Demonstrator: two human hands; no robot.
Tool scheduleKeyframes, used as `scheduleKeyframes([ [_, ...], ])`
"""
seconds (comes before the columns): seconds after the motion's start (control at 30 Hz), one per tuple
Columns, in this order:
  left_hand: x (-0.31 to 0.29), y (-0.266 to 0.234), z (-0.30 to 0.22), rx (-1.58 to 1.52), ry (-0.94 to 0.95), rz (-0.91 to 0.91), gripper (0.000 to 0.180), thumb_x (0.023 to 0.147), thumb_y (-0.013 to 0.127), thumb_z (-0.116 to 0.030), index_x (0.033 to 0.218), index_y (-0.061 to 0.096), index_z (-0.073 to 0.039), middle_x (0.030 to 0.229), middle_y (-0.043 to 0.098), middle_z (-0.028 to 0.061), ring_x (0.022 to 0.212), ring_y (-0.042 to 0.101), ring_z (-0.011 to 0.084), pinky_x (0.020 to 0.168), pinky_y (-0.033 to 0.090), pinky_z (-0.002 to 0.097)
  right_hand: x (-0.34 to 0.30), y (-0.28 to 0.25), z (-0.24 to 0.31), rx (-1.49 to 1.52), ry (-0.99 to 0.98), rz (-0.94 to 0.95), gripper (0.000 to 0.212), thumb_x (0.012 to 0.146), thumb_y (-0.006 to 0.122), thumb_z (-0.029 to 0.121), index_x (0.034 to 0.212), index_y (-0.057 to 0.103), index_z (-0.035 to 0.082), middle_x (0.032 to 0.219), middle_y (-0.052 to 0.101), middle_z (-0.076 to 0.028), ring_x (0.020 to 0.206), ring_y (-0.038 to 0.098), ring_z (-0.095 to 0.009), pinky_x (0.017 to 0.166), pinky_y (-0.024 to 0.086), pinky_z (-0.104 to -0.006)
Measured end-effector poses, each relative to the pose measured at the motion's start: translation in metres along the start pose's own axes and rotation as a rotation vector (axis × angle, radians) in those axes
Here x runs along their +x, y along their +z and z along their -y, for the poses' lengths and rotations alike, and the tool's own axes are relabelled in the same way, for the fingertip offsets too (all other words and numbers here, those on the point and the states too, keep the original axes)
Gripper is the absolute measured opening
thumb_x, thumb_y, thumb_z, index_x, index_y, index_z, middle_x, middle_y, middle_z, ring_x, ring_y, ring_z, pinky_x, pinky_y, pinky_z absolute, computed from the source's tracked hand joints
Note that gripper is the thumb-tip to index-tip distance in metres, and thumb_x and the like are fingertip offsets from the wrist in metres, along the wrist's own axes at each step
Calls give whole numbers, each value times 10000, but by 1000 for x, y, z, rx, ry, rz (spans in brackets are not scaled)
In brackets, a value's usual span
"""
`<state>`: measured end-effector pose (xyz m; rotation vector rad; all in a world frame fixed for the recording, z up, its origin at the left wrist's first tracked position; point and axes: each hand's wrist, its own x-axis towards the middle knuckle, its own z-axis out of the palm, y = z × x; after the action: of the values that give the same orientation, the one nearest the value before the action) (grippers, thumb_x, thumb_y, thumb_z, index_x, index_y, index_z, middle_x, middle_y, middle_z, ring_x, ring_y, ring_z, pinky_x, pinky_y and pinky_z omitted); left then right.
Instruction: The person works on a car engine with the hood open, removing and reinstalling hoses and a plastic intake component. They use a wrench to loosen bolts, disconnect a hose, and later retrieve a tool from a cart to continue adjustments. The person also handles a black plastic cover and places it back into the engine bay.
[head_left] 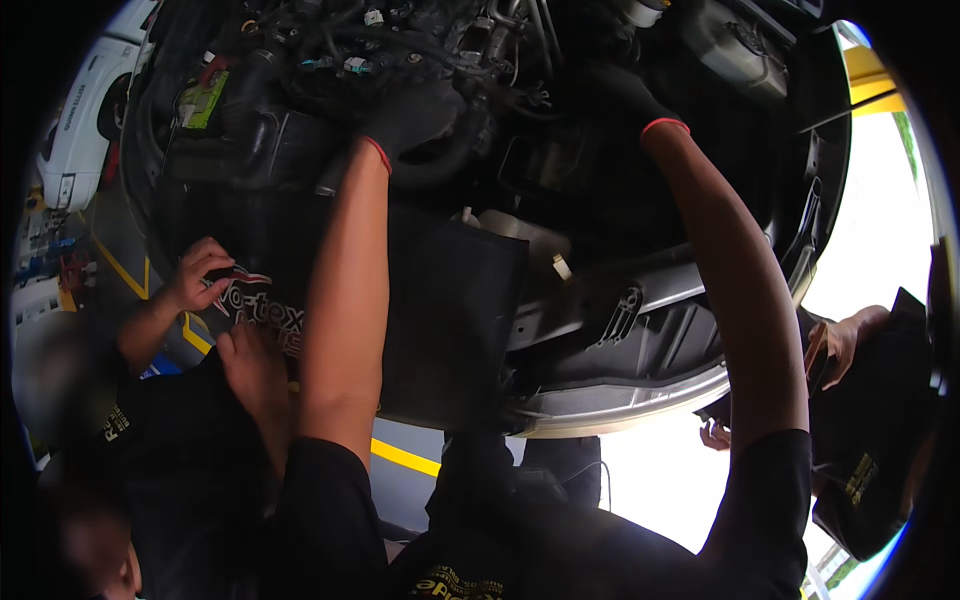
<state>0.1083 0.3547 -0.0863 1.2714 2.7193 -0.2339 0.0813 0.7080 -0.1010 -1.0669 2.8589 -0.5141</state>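
Both my hands wear black gloves with red cuffs and reach into a car's engine bay. My left hand [418, 112] lies over the dark hoses and parts near the middle, close to a thick curved black hose [445, 168]. Its fingers blend into the dark parts and do not show clearly. Farther right, my right hand [622, 98] is down among dark parts, near some thin wiring [540, 97]. Shadow hides its fingers and whatever they touch. A pale plastic reservoir [525, 235] sits nearer to me, between my forearms.
A dark fender cover [450, 300] drapes over the front edge at left. Another person's hands [205, 275] rest on it. A second person [860, 400] stands at right. A whitish tank [735, 50] is at the far right; a white vehicle [85, 120] stands at far left.
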Motion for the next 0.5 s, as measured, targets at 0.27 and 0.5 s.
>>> scheduleKeyframes([
  [0.27, -12, 47, -7, -502, 12, -266, 392, 1029, 580, -134, 1406, 681, -97, 1335, 683, 94, 1133, 700, 235, 939, 582, 370, 63, 98, -85, 227, -264, 323, 405, 1093, 593, 260, 1438, 635, 52, 1238, 720, -98, 1056, 707, -216, 942, 578, -414],
  [0.5, -12, 20, -9, -815, -37, -97, 342, 1153, 508, -269, 1401, 685, -112, 1145, 734, 54, 990, 715, 150, 850, 577, 310, 78, 81, -103, 452, -193, 430, 471, 1076, 634, 324, 1451, 610, 40, 1318, 702, -140, 1172, 697, -268, 1001, 574, -424],
])
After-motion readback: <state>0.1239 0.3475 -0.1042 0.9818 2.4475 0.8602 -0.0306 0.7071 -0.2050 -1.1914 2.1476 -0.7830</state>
